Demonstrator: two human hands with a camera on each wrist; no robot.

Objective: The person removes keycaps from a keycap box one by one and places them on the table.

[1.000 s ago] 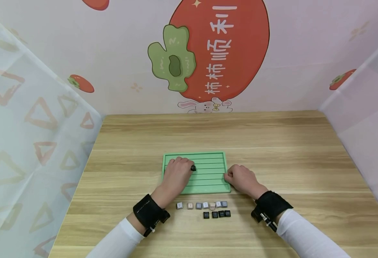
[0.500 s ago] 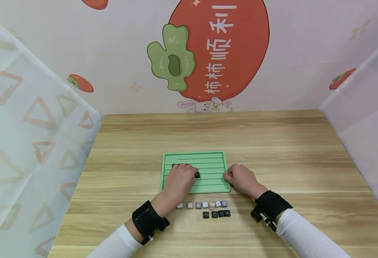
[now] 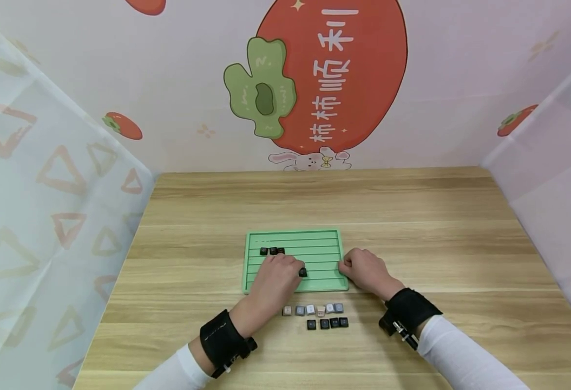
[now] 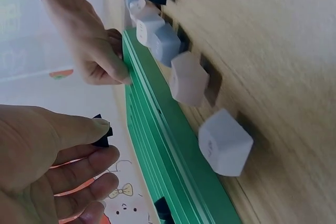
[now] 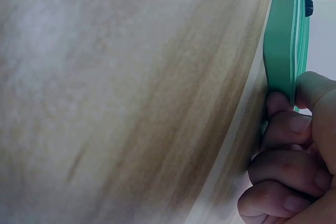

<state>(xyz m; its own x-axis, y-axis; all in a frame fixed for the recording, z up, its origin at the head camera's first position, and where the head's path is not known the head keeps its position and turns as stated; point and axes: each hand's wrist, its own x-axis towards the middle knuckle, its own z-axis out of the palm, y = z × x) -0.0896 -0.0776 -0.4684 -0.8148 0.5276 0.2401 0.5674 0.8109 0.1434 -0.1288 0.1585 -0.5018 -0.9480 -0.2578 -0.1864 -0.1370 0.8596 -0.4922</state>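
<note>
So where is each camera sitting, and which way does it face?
Head: worn on the head, facing forward and down at the table and green tray; left hand, right hand, wristbands and white sleeves show.
Left wrist: worn on that wrist, facing along the tray past pale keys; the left hand shows, with the right hand beyond.
Right wrist: worn on that wrist, facing the tray's held corner and the table; right-hand fingers and thumb show.
Shared: head and left wrist views both show the pinched black key.

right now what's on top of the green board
Three black keycaps show in a row on the left half of the green board. The left hand pinches another black keycap over it; whatever lies beneath that hand is covered.
</note>
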